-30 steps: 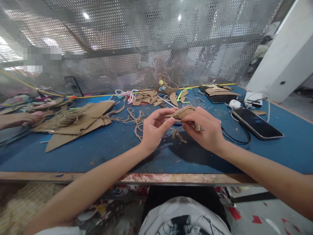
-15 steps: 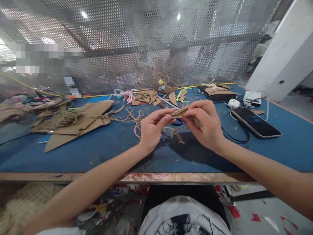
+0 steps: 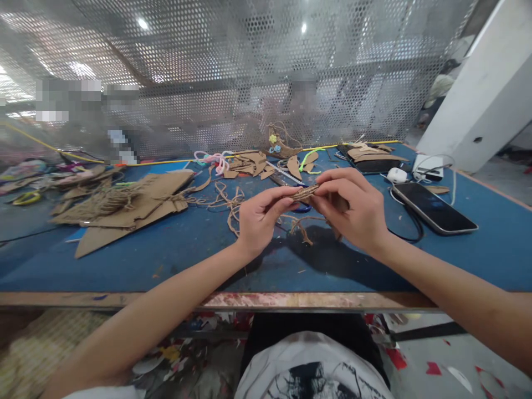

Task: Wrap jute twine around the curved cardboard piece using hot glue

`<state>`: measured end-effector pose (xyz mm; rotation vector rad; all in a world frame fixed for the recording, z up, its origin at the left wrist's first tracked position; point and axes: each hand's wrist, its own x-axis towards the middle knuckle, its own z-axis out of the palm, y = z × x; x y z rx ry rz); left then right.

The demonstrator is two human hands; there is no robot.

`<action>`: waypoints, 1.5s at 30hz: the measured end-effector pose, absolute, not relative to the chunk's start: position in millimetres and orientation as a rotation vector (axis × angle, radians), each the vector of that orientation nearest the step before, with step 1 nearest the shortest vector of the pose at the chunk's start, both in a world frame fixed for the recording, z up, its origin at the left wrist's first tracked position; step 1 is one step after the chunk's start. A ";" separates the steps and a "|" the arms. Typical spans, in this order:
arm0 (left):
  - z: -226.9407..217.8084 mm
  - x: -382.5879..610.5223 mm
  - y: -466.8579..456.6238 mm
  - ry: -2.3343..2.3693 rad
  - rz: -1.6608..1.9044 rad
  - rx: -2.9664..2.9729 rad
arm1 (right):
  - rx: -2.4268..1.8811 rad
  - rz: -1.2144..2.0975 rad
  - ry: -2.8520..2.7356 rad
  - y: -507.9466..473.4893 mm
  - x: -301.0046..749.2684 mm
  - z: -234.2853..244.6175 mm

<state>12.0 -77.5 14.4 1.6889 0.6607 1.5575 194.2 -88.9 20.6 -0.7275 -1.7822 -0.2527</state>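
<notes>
The cardboard piece [image 3: 305,193] is held clear of the counter [image 3: 166,260], straight ahead of the person, between the two hands. Its long axis runs left to right, the right end slightly higher. The left hand [image 3: 260,219] pinches the left end between thumb and fingertips. The right hand [image 3: 355,209] is closed over the right end from above. Both hands touch the piece, so neither is nearer. Twine [image 3: 302,226] hangs from the piece toward the counter and ends in a loose tangle below the hands. The right fingers hide the right end of the piece, so its full length and outline cannot be read. Where the twine joins the piece is hidden too. A small blue object under the hands is mostly covered. A phone [image 3: 434,208] lies well apart to the right.
</notes>
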 end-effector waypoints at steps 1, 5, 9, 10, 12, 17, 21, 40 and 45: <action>14.1 11.9 -76.6 0.650 1.567 1.713 | -0.718 -0.270 -1.785 -88.9 194.4 21.1; 12.2 11.8 -73.0 0.673 1.586 1.748 | -0.679 -0.350 -1.810 -88.0 195.4 22.9; 10.4 10.9 -71.6 0.652 1.562 1.751 | -0.641 -0.412 -1.801 -85.7 196.5 23.1; 10.0 10.4 -71.5 0.621 1.556 1.743 | -0.634 -0.420 -1.798 -85.3 196.7 22.9; 9.1 9.7 -71.4 0.540 1.539 1.727 | -0.631 -0.427 -1.795 -84.9 196.9 22.6; 7.6 10.0 -71.6 0.549 1.536 1.773 | -0.620 -0.413 -1.793 -86.1 195.2 21.9; 9.7 11.4 -74.0 0.670 1.583 1.809 | -0.602 -0.375 -1.798 -86.6 194.2 20.7; 15.6 7.0 -70.0 0.636 1.422 1.706 | -0.640 -0.371 -1.778 -82.8 199.8 20.8; 15.5 4.4 -68.1 0.620 1.407 1.711 | -0.631 -0.367 -1.787 -82.8 199.1 20.3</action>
